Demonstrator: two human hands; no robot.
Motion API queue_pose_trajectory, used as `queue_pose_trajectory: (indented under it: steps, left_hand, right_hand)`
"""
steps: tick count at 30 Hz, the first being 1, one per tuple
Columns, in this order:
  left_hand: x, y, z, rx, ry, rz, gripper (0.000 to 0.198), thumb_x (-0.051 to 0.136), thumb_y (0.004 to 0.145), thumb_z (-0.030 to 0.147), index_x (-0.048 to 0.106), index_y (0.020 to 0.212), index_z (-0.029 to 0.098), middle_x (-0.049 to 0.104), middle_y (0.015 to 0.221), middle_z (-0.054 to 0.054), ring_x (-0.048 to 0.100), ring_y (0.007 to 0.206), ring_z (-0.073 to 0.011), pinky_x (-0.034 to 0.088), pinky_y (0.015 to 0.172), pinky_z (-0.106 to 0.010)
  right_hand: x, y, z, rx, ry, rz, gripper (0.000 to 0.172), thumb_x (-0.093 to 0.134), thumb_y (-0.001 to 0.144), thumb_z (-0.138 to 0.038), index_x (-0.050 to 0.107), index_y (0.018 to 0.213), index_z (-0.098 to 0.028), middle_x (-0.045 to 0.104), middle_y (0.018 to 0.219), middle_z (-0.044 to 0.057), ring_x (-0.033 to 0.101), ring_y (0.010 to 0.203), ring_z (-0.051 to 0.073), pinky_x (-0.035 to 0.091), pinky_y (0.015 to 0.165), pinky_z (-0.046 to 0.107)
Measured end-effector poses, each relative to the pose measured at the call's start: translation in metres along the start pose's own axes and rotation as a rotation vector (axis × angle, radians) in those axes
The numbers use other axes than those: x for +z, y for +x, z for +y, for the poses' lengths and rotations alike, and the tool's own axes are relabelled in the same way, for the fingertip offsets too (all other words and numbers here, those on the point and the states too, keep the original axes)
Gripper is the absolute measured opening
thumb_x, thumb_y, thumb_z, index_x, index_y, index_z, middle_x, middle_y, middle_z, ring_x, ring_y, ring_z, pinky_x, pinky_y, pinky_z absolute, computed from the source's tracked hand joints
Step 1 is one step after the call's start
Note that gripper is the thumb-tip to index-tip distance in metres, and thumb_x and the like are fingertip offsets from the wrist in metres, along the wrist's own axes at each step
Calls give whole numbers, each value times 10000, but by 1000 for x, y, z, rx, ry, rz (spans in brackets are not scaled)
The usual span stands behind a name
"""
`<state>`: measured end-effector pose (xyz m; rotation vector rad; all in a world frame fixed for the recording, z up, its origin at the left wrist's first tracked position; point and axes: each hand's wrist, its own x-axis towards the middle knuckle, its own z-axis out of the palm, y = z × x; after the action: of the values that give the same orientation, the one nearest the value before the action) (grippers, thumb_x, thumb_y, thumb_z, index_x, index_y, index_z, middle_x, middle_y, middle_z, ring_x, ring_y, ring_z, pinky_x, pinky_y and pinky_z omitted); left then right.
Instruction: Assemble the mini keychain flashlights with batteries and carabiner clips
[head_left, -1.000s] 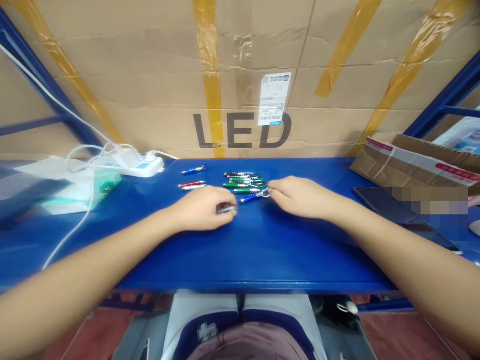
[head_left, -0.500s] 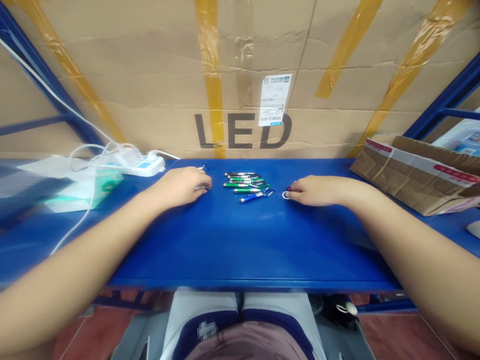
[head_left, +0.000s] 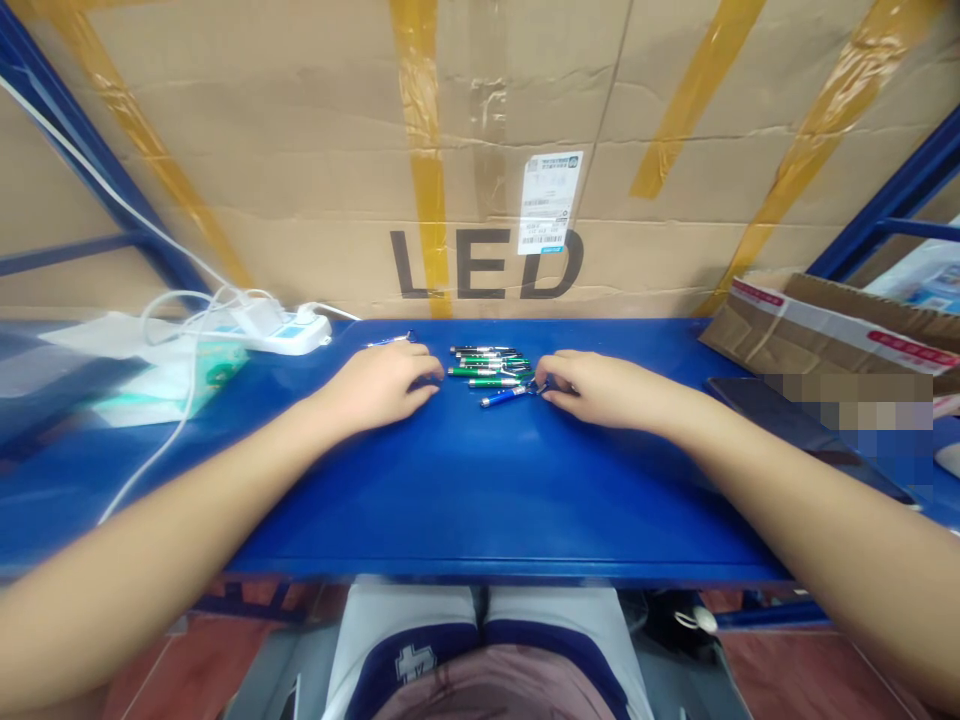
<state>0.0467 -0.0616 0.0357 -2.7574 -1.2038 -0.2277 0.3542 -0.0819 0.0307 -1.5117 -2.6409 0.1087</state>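
Several small metal penlights with carabiner clips lie side by side on the blue table (head_left: 495,490): black ones (head_left: 480,350) at the back, green penlights (head_left: 491,382) in the middle. A blue penlight (head_left: 504,396) is nearest to me. My right hand (head_left: 592,388) is at the clip end of the row, thumb and fingers closed about the blue penlight's clip, which they partly hide. To the left of the row is my left hand (head_left: 386,382), its thumb and fingers apart and nothing seen in it. Another blue penlight (head_left: 390,341) lies behind it, partly covered.
A large cardboard box (head_left: 300,150) marked LED stands along the back. At left are a white power strip (head_left: 304,335), cables and a green-and-white packet (head_left: 214,375). An open carton (head_left: 832,340) sits at right, with a dark flat object (head_left: 787,420) by my right forearm.
My right hand has moved left to the blue penlight's clip; a small white ring at its fingertips no longer shows. My left hand has shifted slightly right and its fingers have opened.
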Motion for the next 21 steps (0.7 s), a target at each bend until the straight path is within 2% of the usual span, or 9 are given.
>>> queue_pose_trajectory:
  steps: [3,6,10,14,16,21]
  left_hand:
    - [6,1,17,39,-241,48,303,525,981,410,729,1082,209,720,1113,-77,656,1052,-252,510,937,-385]
    - [12,1,29,71,-403,103,314,551,981,425,719,1124,201,716,1131,-87,636,1089,-251,494,985,-394]
    - [17,1,34,66,-474,175,366,585,973,420,664,1249,193,676,1230,-109,593,1161,-269,461,1049,-431]
    - [19,1,33,141,-468,148,382,596,975,392,633,1323,238,646,1279,-100,545,1224,-275,414,1097,-444]
    - [20,1,34,175,-469,130,347,594,981,375,650,1297,246,648,1258,-93,546,1198,-265,417,1081,-428]
    - [18,1,37,237,-483,103,197,565,1005,336,699,1058,201,693,1117,-69,571,1078,-225,445,995,-369]
  right_hand:
    - [6,1,-1,-79,41,8,110,510,968,-201,618,984,-185,624,992,79,595,812,190,441,722,293]
    - [7,-1,-7,-125,66,46,129,489,994,-220,590,921,-184,596,1007,82,594,812,186,458,753,302]
    - [5,-5,-25,-166,120,133,140,446,1030,-264,537,954,-189,622,994,90,593,801,203,451,734,317]
    - [5,-8,-39,-182,215,117,127,420,1048,-281,510,1002,-204,654,889,56,595,733,198,418,671,301]
    - [6,-9,-42,-211,257,107,99,426,1041,-254,506,1009,-206,657,873,44,594,731,191,407,667,291]
    - [10,-6,-39,-326,284,126,122,473,1033,-265,546,955,-207,661,880,31,589,759,176,405,703,281]
